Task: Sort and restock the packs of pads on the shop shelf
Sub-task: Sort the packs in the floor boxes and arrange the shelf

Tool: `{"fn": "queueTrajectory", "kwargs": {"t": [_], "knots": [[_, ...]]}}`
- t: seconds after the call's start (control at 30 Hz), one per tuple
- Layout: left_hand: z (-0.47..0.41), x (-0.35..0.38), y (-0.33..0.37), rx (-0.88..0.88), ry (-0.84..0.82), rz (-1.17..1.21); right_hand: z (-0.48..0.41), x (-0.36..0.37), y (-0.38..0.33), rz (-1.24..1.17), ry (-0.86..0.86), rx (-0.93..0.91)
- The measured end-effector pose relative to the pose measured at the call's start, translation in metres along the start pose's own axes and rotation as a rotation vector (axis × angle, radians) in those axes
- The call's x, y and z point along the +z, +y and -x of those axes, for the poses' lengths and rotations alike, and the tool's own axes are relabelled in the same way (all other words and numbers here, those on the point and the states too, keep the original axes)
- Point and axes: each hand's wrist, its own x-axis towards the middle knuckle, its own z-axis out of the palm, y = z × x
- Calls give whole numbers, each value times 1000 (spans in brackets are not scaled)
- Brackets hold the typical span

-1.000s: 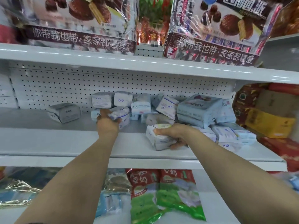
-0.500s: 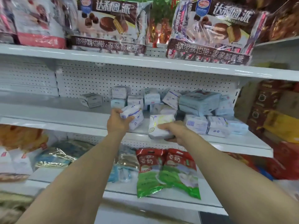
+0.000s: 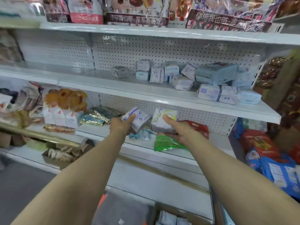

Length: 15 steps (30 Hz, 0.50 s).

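My left hand grips a white pack of pads with blue print, held in the air below the middle shelf. My right hand grips a white pack with green and yellow print, thumb on its front face. The two held packs almost touch. On the white middle shelf lie several more white and pale blue packs of pads in a loose heap toward the right, with one grey-white pack apart on the left.
Snack bags fill the lower shelf on the left, and a green and red bag lies under my hands. Large cake bags stand on the top shelf. A carton with more packs sits below. Red and blue boxes stand at the right.
Both hands have pulled their packs off the middle shelf and lowered them in front of the lower shelf. The view has moved back and to the left.
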Motion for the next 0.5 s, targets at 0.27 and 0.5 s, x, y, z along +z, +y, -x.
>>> {"fn": "queueTrajectory", "kwargs": {"t": [0.27, 0.5], "knots": [[-15, -42, -90, -163, -32, 54, -11, 28, 81, 10, 84, 162], [-82, -74, -181, -371, -71, 125, -67, 85, 158, 129, 191, 299]]}}
